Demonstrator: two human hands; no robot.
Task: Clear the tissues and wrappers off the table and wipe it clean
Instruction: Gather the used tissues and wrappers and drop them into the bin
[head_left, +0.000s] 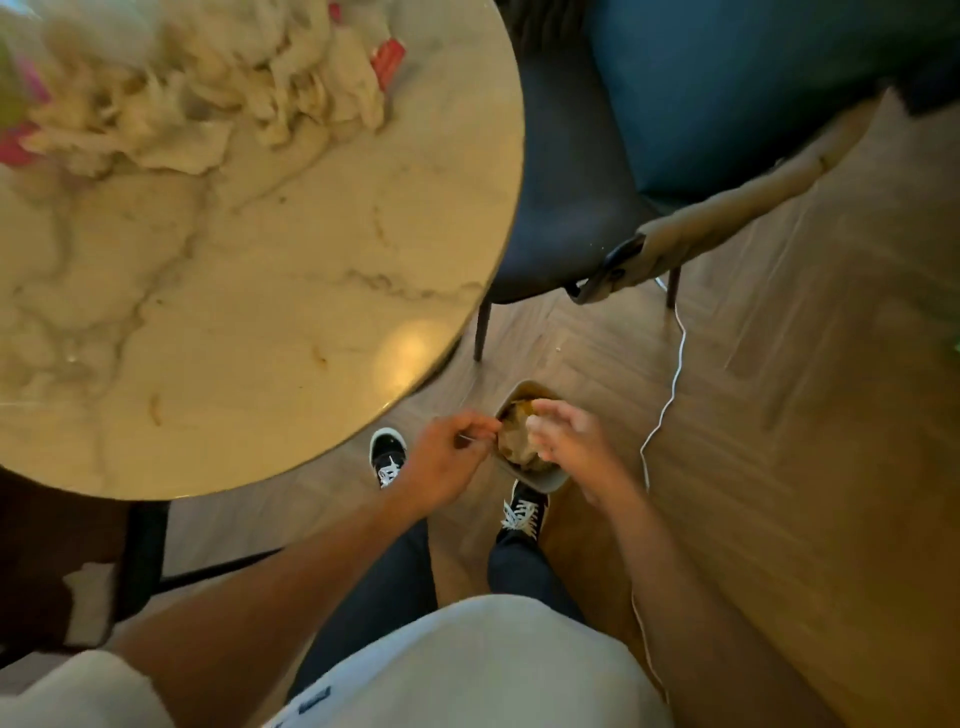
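A heap of crumpled white tissues (197, 88) with red and pink wrappers (387, 60) lies at the far side of the round marble table (270, 291). On the floor by my feet stands a small grey bin (545, 480) holding crumpled tissues (514, 441). My left hand (447, 457) is at the bin's left rim, its fingers pinched together on something thin. My right hand (566, 431) hovers over the bin with its fingers spread and relaxed, holding nothing.
A dark chair (566, 197) with thin legs stands right of the table, a blue cushion (727, 78) behind it. A white cable (670, 395) trails over the wooden floor beside the bin. Brown stains (317, 356) mark the tabletop near its front edge.
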